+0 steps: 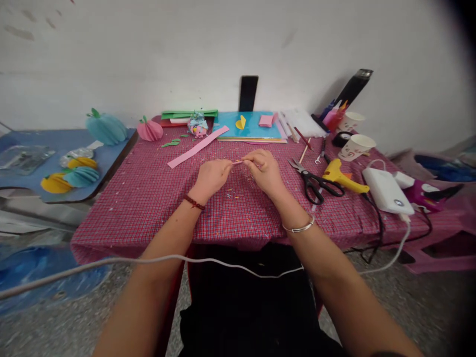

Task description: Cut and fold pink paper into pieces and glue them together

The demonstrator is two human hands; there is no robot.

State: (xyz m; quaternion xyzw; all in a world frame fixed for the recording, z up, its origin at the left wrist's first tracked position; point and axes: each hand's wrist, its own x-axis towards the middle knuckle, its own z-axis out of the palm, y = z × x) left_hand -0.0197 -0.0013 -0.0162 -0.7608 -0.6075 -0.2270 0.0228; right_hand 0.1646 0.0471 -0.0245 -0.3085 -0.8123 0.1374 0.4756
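Note:
Both my hands meet over the middle of a low table covered with a red checked cloth (148,198). My left hand (210,177) and my right hand (265,170) are closed in pinches on the two ends of a small pink paper piece (238,161) held just above the cloth. A long pink paper strip (197,147) lies on the cloth beyond my left hand. Black-handled scissors (316,182) lie to the right of my right hand, apart from it.
A yellow glue gun (342,178), a white power adapter (386,191) and two paper cups (357,146) sit at the right. Coloured paper sheets (253,126), a phone (248,92) and paper fruit models (149,130) stand at the back. A blue side table (111,158) holds more paper models.

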